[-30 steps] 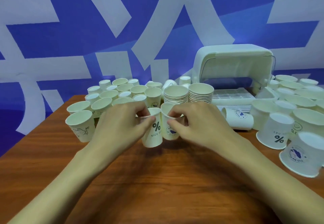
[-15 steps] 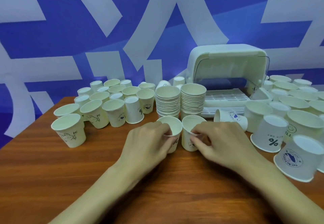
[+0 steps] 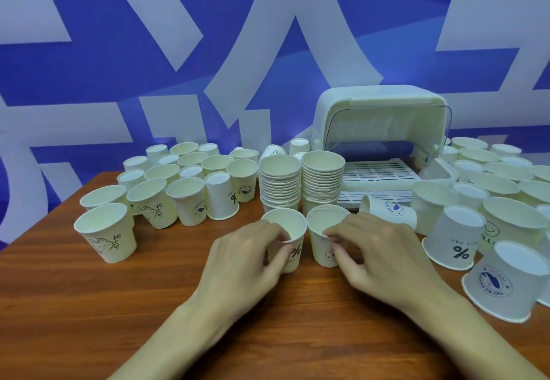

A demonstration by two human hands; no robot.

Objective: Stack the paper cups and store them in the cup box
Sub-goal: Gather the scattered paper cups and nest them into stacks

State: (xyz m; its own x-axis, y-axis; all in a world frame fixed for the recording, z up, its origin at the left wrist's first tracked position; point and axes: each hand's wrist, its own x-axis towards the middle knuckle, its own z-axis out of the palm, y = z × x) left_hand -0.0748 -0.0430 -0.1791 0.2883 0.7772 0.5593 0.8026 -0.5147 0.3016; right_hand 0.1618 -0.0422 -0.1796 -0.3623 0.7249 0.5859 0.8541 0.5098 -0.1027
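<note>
The stacking step is judged in hand: on the table, just before the two stacks, one upright cup is pinched at its rim by the left hand and its neighbour by the right hand, so one is next to be lifted and nested, well before the open cup box is filled.

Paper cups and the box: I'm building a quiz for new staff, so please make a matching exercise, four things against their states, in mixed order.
Things:
1 cup in left hand
2 whale cup before the box
3 % cup at far right
4 cup box

States:
A upside down
B lid raised
C lying on its side
D mouth up, gripped

Pairs: 1-D, 2-C, 3-A, 4-B
</note>
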